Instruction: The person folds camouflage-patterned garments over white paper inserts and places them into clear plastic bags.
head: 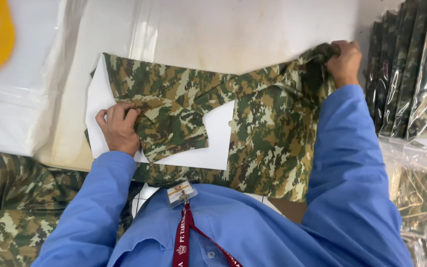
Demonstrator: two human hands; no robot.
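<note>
Camouflage shirt (pixel 253 133) lies mid-frame over a white card (pixel 213 143), seemingly partway through folding. Left hand (pixel 118 129) presses flat on a folded sleeve at centre left; right hand (pixel 343 62), upper right, is closed on bunched cloth. Next, that cloth likely needs drawing over the card.

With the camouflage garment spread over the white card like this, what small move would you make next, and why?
Probably draw the right hand inward, folding the bunched end it grips over the white card. The left hand already pins the camouflage garment flat there, and that far end lies beyond the card.
</note>
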